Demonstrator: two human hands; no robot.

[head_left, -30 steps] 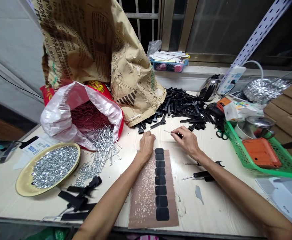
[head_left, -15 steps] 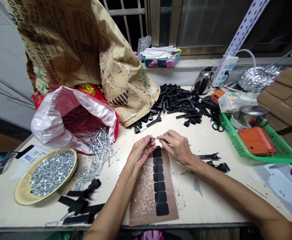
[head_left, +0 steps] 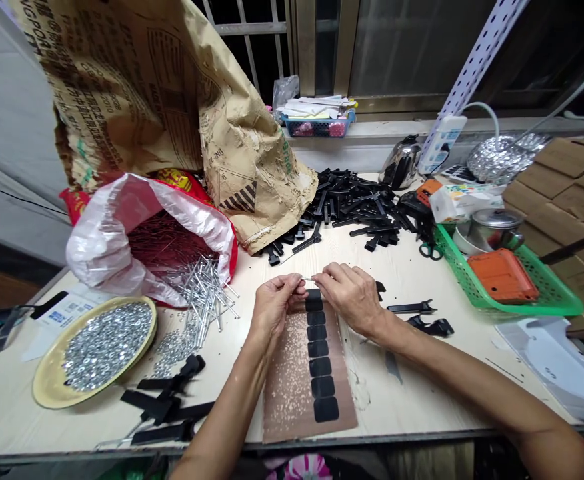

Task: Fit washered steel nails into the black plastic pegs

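Above the top end of a brown board [head_left: 287,400], my left hand [head_left: 275,305] pinches one end of a thin silver bolt [head_left: 307,279]. The fingers of my right hand [head_left: 355,298] close on the bolt's other end. A washer at the left fingertips would be too small to make out. From behind my right hand pokes a black plastic piece [head_left: 381,290]; whether that hand grips it is hidden. Black rounded square pads [head_left: 321,367] lie in a column on the board, just below both hands.
A yellow plate [head_left: 47,393] of washers stands left, beside long bolts [head_left: 205,293] spilling from a white-and-red sack [head_left: 97,233]. Black plastic parts [head_left: 357,200] are heaped at the back. On the right are a green basket [head_left: 537,307] and black parts [head_left: 429,325].
The view has shifted slightly. Both hands stay close together over the board, and the right fingers have turned a little on the bolt.
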